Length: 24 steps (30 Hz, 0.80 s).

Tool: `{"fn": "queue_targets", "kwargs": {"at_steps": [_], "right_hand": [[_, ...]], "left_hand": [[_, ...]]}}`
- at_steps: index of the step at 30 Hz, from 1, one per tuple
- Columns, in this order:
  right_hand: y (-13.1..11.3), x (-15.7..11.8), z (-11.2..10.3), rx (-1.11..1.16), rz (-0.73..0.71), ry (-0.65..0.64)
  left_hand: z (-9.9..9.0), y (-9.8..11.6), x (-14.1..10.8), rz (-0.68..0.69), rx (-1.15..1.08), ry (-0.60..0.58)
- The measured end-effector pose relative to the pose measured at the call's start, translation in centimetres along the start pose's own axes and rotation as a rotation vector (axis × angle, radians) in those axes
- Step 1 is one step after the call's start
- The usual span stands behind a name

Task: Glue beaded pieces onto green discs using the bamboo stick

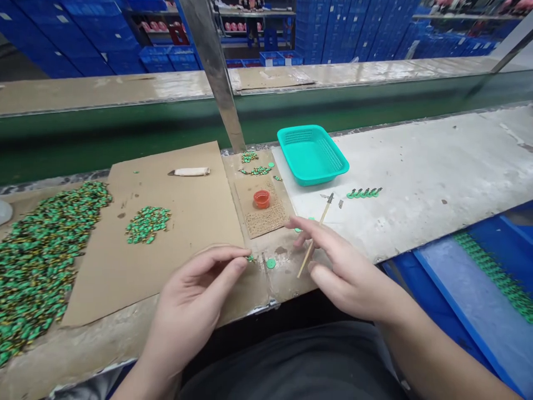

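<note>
Between its thumb and fingertips my left hand (204,289) pinches a small green piece (250,258) above the front of the table. A round green disc (271,263) lies just right of those fingertips. My right hand (341,261) is at a thin wooden stick (316,239) with a dark tip, which slants between its thumb and fingers; the fingers look spread, and their grip on it is unclear. Green bits show beside the right fingertips. Farther back, a small red cup (262,199) sits on a glue-spotted cardboard piece (266,221).
A teal basket (313,158) stands behind, with a row of green pieces (364,193) to its right. Cardboard (195,216) at left bears a small pile (148,224) and a white-wrapped tool (190,172). A large heap (45,261) lies far left. A metal post (219,78) rises behind.
</note>
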State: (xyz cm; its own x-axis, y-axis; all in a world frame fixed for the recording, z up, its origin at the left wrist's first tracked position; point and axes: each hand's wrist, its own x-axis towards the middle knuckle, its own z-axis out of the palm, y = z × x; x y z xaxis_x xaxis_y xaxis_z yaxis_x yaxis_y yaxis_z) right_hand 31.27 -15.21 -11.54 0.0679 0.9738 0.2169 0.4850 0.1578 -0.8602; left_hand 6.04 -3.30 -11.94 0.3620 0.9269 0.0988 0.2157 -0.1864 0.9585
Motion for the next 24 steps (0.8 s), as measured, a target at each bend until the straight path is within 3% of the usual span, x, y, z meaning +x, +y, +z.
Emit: {"fn": "queue_targets", "kwargs": {"at_steps": [5,12,19,24], "right_hand": [[1.2,0.2,0.0,0.091,-0.069,0.000],[1.3,0.1,1.1,0.242,0.006,0.091],[2.3,0.1,1.2,0.043,-0.049,0.117],[2.4,0.1,1.4,0.058,-0.029,0.116]], "left_hand": [[1.1,-0.9,0.3,0.011,0.139,-0.128],[1.6,-1.6,0.3,0.099,0.313,-0.140],[1.9,-1.2,0.2,0.132,0.385,-0.156],[2.0,-1.3,0.2,0.168,0.415,-0.165]]}}
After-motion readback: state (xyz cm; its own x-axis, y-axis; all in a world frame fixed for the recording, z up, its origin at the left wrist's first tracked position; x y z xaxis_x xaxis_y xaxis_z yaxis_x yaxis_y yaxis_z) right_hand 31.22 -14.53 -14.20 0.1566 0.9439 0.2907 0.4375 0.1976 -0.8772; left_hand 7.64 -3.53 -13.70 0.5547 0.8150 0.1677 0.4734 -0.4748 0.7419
